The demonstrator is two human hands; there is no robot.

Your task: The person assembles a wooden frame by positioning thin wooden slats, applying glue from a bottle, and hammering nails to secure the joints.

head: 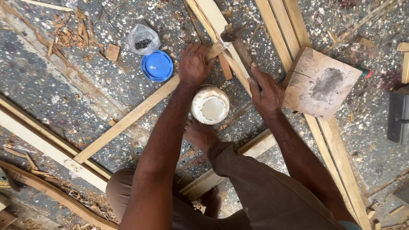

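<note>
My left hand [194,64] grips the upper end of a long wooden strip [128,119] that runs diagonally down to the left across the speckled floor. My right hand [265,91] is closed around the handle of a hammer [233,35]; the dark head sits over the strip's end, where it meets a pale plank [217,21]. A white plastic jar [210,104] stands between my hands. My bare foot [200,134] rests just below the jar.
A thick wooden block [319,83] lies right of my right hand on several long planks [281,25]. A blue lid [157,66] and a small plastic bag of dark nails [143,39] lie upper left. Wood chips, offcuts and a moulded frame piece [47,149] lie about.
</note>
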